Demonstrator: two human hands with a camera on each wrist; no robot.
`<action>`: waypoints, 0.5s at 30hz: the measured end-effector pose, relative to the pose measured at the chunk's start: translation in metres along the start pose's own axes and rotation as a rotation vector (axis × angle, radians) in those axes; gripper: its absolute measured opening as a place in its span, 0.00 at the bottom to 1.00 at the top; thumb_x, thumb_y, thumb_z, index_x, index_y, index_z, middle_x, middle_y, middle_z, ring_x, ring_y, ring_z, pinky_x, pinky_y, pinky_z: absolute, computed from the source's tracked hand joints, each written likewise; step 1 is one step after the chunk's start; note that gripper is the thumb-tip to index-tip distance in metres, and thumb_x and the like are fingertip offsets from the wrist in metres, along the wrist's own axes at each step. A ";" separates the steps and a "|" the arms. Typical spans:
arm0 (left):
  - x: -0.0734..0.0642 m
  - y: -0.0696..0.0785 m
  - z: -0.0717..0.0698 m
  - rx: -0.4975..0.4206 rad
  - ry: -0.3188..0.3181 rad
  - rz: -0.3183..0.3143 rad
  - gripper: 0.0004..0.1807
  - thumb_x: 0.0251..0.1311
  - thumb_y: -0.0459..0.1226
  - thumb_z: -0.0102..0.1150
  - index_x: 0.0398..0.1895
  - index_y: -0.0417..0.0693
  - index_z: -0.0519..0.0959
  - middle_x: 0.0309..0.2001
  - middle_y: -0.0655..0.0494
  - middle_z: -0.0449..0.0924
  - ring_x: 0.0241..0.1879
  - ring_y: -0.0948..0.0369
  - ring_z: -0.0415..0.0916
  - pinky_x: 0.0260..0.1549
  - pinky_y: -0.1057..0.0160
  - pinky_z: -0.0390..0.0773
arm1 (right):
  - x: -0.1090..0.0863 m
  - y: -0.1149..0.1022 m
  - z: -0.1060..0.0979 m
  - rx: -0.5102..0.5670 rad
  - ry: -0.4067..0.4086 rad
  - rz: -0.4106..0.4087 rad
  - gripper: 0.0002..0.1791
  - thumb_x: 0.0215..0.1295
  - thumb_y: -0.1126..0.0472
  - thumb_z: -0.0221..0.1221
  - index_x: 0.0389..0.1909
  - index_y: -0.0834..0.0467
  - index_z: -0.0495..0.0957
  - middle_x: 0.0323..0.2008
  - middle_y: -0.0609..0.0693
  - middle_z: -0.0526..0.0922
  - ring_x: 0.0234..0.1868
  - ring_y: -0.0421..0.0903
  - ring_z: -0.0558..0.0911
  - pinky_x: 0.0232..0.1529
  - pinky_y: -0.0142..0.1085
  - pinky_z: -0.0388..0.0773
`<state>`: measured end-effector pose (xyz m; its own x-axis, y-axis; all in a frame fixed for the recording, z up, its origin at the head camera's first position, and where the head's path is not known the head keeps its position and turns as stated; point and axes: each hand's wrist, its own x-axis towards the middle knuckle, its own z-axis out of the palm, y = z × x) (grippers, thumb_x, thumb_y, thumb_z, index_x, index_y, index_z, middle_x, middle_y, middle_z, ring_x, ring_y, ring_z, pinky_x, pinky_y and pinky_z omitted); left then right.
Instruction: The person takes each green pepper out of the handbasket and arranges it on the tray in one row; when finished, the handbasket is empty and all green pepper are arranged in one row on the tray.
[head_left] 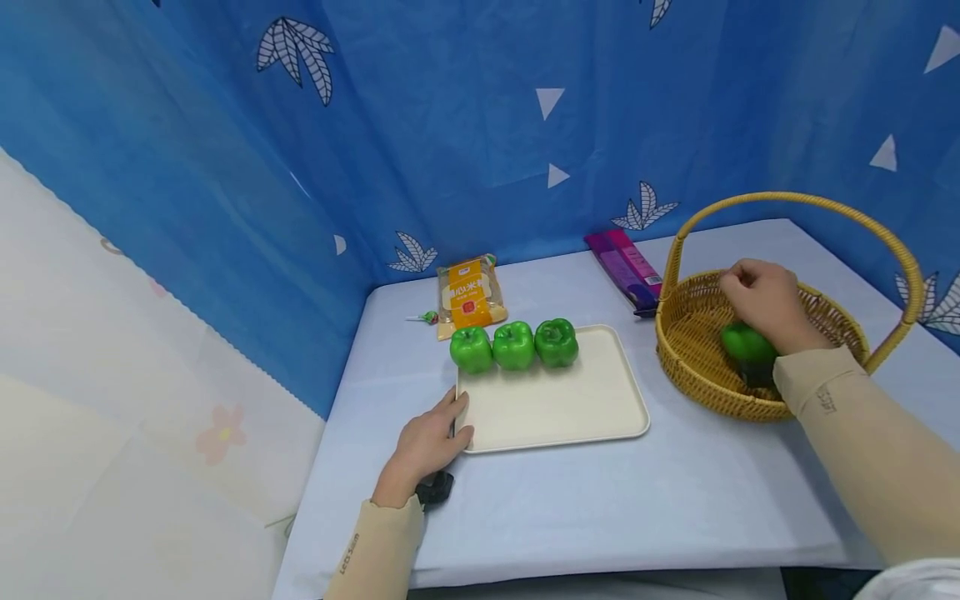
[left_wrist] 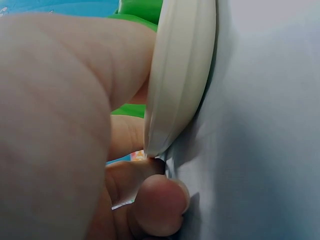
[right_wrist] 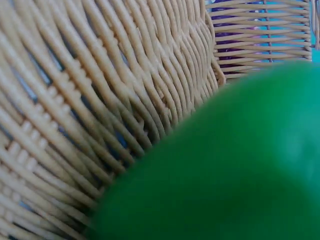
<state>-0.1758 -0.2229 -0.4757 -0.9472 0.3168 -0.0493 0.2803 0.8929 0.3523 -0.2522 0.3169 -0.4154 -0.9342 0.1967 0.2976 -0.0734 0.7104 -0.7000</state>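
My left hand (head_left: 427, 442) rests at the left edge of a cream tray (head_left: 555, 408), its thumb over the rim. In the left wrist view the thumb (left_wrist: 125, 60) lies on the tray's edge and another fingertip (left_wrist: 160, 205) sits low beside the cloth. Three green bell peppers (head_left: 513, 346) stand in a row along the tray's far left side. Inside the wicker basket (head_left: 678, 367), my right hand (head_left: 768, 304) grips a green bell pepper (head_left: 738, 340), its fingertips hidden. That pepper (right_wrist: 225, 165) looms blurred beside the woven wall in the right wrist view.
Behind the peppers lies an orange-labelled food packet (head_left: 468, 296), with a small lollipop (head_left: 429, 317) to its left. A purple and pink packet (head_left: 626, 271) lies left of the basket. The basket's tall handle (head_left: 795, 197) arches over the right hand. A blue curtain (head_left: 465, 125) hangs behind the table.
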 end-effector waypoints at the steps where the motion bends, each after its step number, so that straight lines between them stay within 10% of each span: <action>1: 0.000 0.000 0.000 -0.004 0.002 -0.002 0.36 0.70 0.50 0.56 0.78 0.47 0.66 0.80 0.48 0.59 0.72 0.45 0.69 0.62 0.43 0.76 | 0.000 0.000 0.000 0.022 0.048 -0.010 0.24 0.76 0.47 0.45 0.31 0.61 0.77 0.16 0.53 0.74 0.19 0.49 0.73 0.26 0.41 0.67; 5: -0.001 -0.001 0.001 -0.005 0.009 -0.002 0.35 0.70 0.49 0.56 0.78 0.47 0.66 0.80 0.48 0.59 0.71 0.45 0.70 0.60 0.43 0.77 | 0.000 -0.001 0.001 0.063 0.128 -0.044 0.24 0.76 0.47 0.48 0.26 0.60 0.75 0.14 0.49 0.73 0.20 0.49 0.69 0.27 0.39 0.64; 15: 0.000 0.000 -0.001 -0.002 0.001 -0.002 0.36 0.70 0.50 0.55 0.78 0.48 0.66 0.80 0.49 0.59 0.70 0.44 0.71 0.60 0.43 0.78 | -0.001 -0.001 0.002 0.021 -0.061 -0.003 0.23 0.76 0.44 0.47 0.39 0.59 0.80 0.36 0.58 0.81 0.32 0.53 0.72 0.30 0.43 0.68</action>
<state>-0.1759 -0.2226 -0.4750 -0.9478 0.3149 -0.0494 0.2781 0.8927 0.3545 -0.2520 0.3153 -0.4163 -0.9536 0.1522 0.2599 -0.0832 0.6963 -0.7130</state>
